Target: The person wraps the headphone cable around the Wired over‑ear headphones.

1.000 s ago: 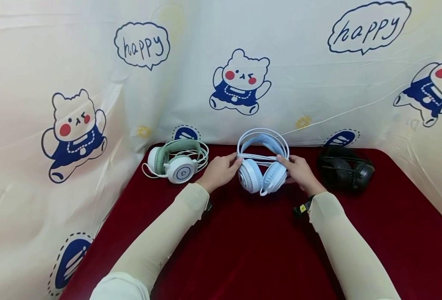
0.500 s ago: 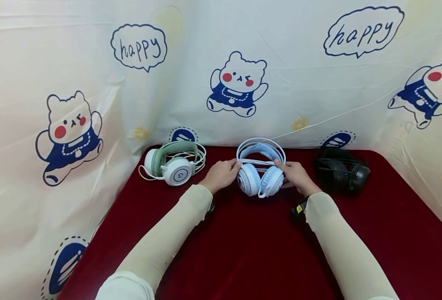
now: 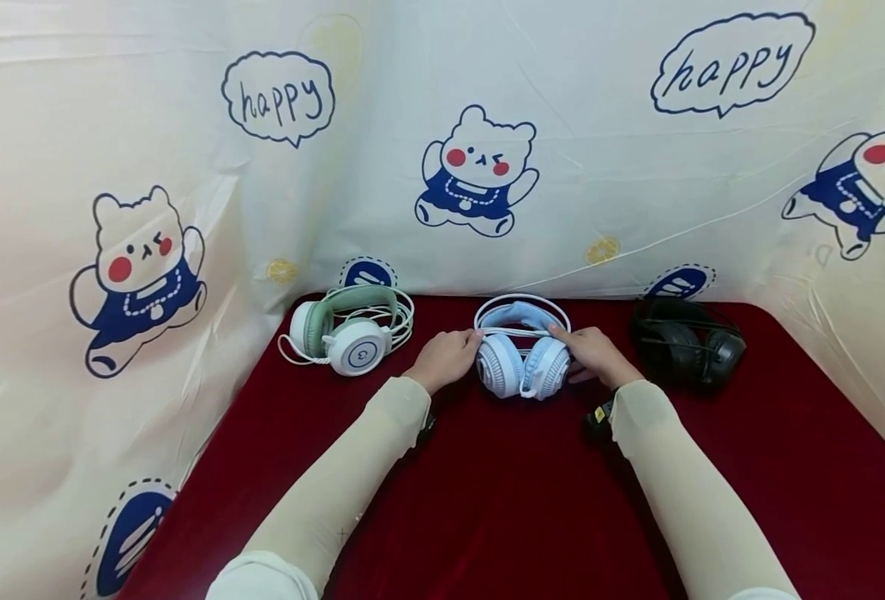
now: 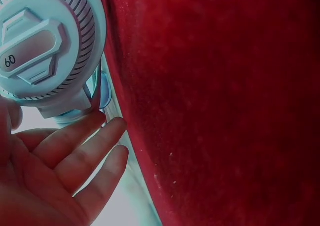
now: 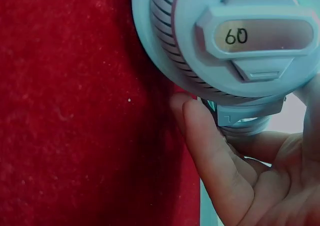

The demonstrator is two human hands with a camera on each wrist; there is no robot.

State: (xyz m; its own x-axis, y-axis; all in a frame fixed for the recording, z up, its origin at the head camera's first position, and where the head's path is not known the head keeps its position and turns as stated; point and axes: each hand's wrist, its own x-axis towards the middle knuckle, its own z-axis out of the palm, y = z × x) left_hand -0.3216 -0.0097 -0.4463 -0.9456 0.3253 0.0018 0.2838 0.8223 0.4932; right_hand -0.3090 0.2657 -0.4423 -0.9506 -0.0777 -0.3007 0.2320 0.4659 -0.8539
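A pair of white and light-blue headphones [image 3: 499,368] sits at the back middle of the red table, earcups toward me and headband toward the curtain. My left hand [image 3: 447,358] holds them at the left side, where the band meets the earcup. In the left wrist view its fingers [image 4: 82,158] reach in below the round cup marked 60. My right hand [image 3: 595,354] grips the opposite side, thumb on the band. The right wrist view has its fingers [image 5: 212,156] bent around the joint under the other earcup [image 5: 250,61]. The cable bundle crosses between the cups.
Green-and-white headphones [image 3: 358,346] with a coiled white cable lie at the back left. Black headphones [image 3: 686,346] lie at the back right, just beyond my right hand. A printed curtain [image 3: 382,125] rises behind and beside the red-covered table [image 3: 517,500].
Both hands have lowered the blue-and-white headphones, and the headband has tipped back toward the curtain. The green and black pairs have stayed in place.
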